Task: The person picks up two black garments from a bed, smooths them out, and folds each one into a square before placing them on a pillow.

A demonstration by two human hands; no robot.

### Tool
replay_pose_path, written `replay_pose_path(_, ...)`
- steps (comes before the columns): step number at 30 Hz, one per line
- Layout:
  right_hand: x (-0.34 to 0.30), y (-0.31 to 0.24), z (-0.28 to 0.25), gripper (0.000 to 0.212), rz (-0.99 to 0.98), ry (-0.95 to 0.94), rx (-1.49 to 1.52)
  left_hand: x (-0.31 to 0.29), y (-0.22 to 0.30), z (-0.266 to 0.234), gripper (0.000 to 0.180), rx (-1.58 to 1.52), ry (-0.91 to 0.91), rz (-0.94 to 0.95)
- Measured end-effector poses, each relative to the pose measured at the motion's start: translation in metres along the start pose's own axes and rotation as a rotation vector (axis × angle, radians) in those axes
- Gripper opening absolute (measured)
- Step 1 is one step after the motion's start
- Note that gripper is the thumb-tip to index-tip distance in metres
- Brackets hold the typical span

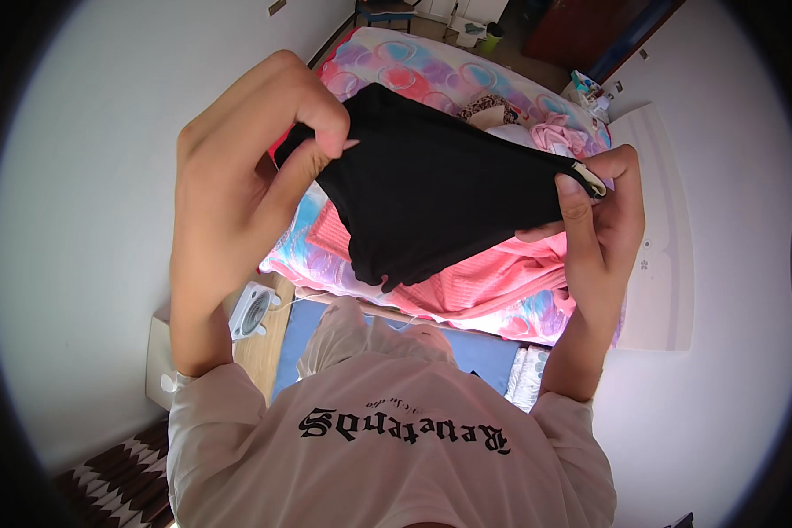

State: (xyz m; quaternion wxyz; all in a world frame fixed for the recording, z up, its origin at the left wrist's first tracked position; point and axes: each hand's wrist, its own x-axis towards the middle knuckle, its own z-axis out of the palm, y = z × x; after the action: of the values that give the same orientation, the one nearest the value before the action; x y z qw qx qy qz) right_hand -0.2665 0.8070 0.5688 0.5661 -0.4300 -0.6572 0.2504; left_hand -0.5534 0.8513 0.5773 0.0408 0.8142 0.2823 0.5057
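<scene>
Left hand point(246, 158) is pinching the left corner of a black garment point(431, 194), thumb pressing the fabric against curled fingers, fist mostly closed. Right hand point(603, 207) is gripping the opposite corner, thumb on top, fingers wrapped behind, closed on the edge near a small pale tag or trim piece point(590, 179). Both hands are holding the garment up in the air, stretched between them, its lower part hanging loose in a rounded fold.

Garment is sitting above and in front of a bed point(519, 97), not touching it. Bed is carrying a cover with pink, blue and purple circles; a pink ribbed cloth point(484, 282) is lying on it right below the garment. More clothes are piled further up the bed: a leopard-print piece point(488, 107) and a light pink piece point(554, 134).

Person is wearing a pale pink t-shirt point(387, 440) with dark lettering. A small white fan point(253, 310) is standing on a wooden floor just left of the bed. A dark zigzag-pattern rug point(123, 480) is lying at lower left.
</scene>
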Motion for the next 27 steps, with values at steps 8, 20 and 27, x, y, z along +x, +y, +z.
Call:
replay_pose_path(8, -0.019, -0.020, -0.004, 0.013, -0.043, 0.012, 0.023, -0.007, 0.020, -0.005, 0.019, -0.057, 0.051, 0.019)
replay_pose_path(20, 0.008, 0.032, 0.002, 0.010, 0.016, -0.061, 0.002, -0.019, -0.043, 0.022, 0.027, -0.209, 0.018, -0.167)
replay_pose_path(27, 0.061, 0.097, 0.021, 0.010, 0.036, -0.065, 0.000, 0.015, -0.081, 0.058, 0.027, -0.159, -0.047, -0.336)
